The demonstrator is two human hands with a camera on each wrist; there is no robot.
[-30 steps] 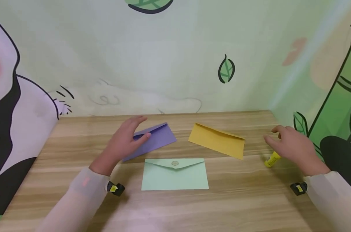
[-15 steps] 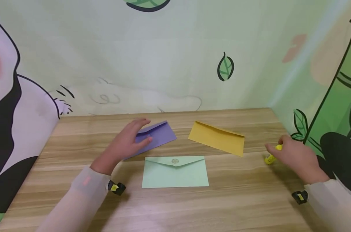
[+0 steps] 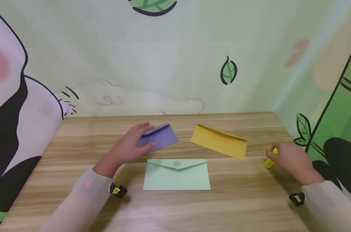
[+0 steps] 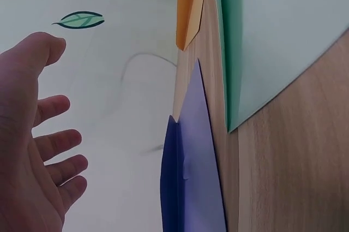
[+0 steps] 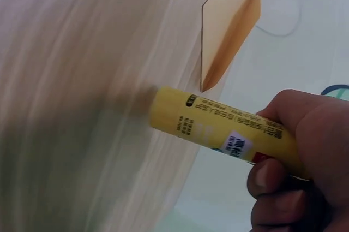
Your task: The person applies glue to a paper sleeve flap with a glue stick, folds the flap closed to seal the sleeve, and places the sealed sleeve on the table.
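Observation:
My right hand (image 3: 293, 161) grips a yellow glue stick (image 5: 218, 128) with printed lettering, its fingers curled round the upper end. The lower end points down at the tabletop on the right side. Over the left part of a purple envelope (image 3: 162, 138) hovers my left hand (image 3: 127, 145), fingers spread and holding nothing. In the left wrist view a gap shows between that hand and the purple envelope (image 4: 199, 161), whose flap stands partly raised. A mint-green envelope (image 3: 176, 180) with a round seal on its flap lies in front, nearest to me.
A yellow envelope (image 3: 219, 143) with its flap slightly lifted lies right of the purple one, towards the back. The wooden table (image 3: 236, 209) ends at a pale wall (image 3: 164, 64) with painted leaves. Another painted wall stands at the right.
My right hand has come down and curled its fingers round the glue stick. My left hand has shifted slightly right over the purple envelope. The envelopes lie as before.

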